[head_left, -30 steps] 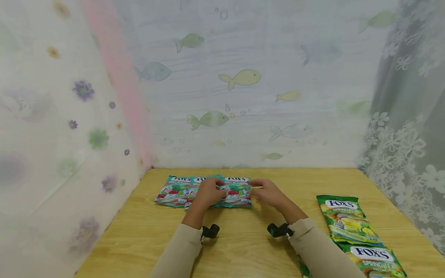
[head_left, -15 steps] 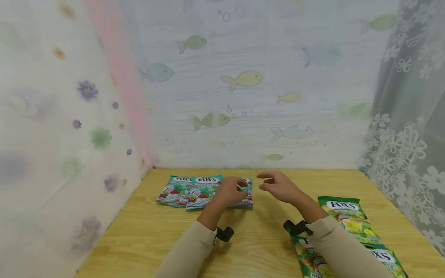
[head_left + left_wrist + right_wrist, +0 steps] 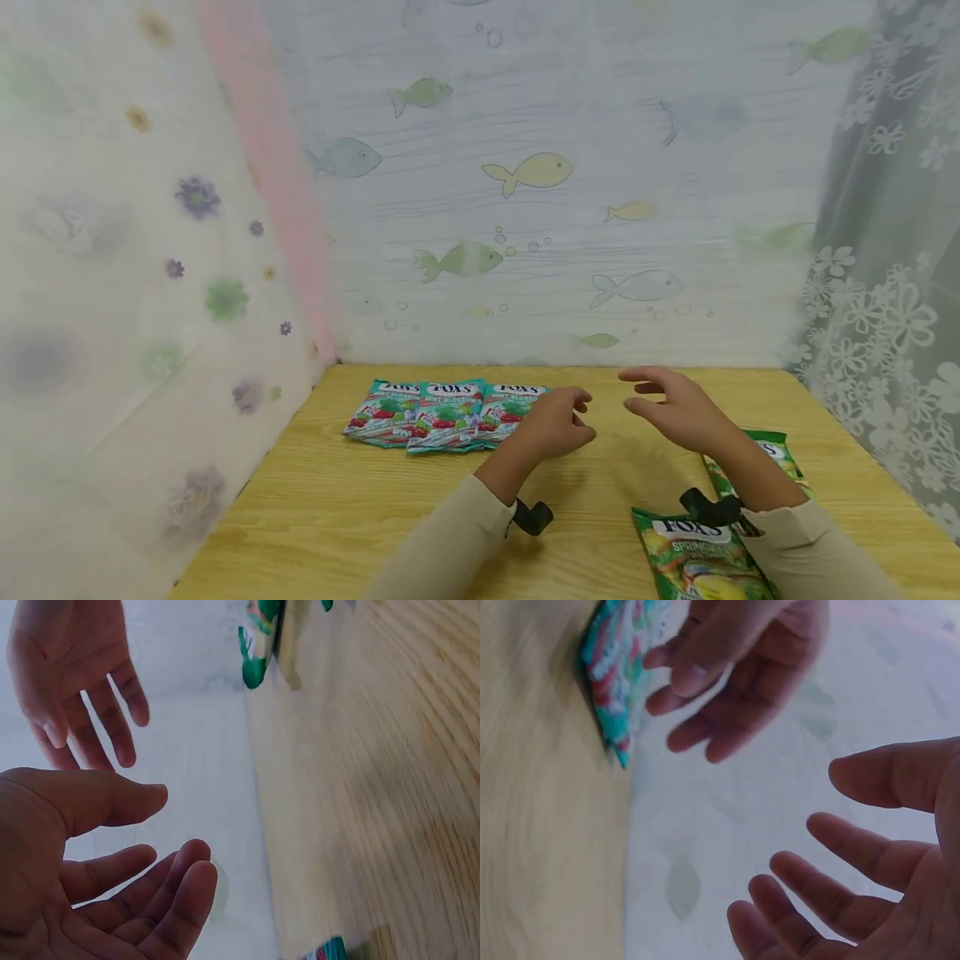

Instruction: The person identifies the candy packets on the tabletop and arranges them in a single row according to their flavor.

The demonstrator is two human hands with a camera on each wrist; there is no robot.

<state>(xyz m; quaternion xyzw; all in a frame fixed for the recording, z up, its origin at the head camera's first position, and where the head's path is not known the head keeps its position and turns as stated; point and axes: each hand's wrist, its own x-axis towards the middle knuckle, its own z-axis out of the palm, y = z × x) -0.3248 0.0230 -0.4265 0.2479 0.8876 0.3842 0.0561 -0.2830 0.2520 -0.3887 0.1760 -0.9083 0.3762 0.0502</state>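
Packets [image 3: 446, 417] in teal, three overlapping, lie at the back left of the wooden desk [image 3: 337, 500] in the head view; the left hand [image 3: 552, 423], fingers loosely bent, hangs just right of them; the right hand [image 3: 681, 408], fingers spread, near green packets [image 3: 699, 562]. Left wrist view: left thumb and fingers stand apart. Right wrist view: right fingers fan out.

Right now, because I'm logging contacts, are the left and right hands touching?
Apart. The head view shows it: wooden tabletop is visible in the gap between the fingertips of the left hand and right hand.
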